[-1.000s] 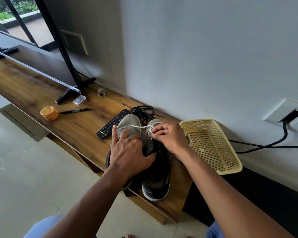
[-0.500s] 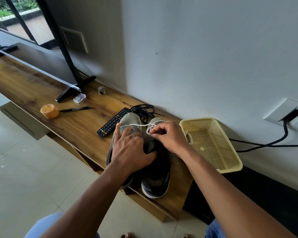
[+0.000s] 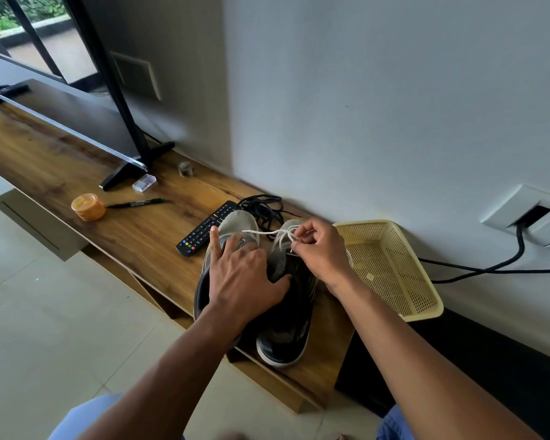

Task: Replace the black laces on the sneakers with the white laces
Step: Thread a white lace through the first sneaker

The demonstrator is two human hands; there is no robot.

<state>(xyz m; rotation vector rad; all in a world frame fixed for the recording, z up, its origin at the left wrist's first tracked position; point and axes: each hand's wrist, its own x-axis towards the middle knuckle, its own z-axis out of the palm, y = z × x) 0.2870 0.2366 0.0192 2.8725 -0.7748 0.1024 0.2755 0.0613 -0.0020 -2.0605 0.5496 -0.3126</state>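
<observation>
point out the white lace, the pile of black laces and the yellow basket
thin white lace (image 3: 261,232), head view, on the strand stretched across the toes of the two sneakers
tangled pile of black laces (image 3: 265,207), head view, middle of the pile
yellow perforated plastic basket (image 3: 424,308), head view, near right rim

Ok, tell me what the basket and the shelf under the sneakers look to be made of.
Basket: looks like pale yellow moulded plastic, matte, with fine perforated walls and a smooth rim. Shelf: wood or wood-look laminate, with brown streaky grain and a low sheen; which one is unclear.

Head-worn camera looks forward and down, close over the wooden shelf (image 3: 77,173).
</observation>
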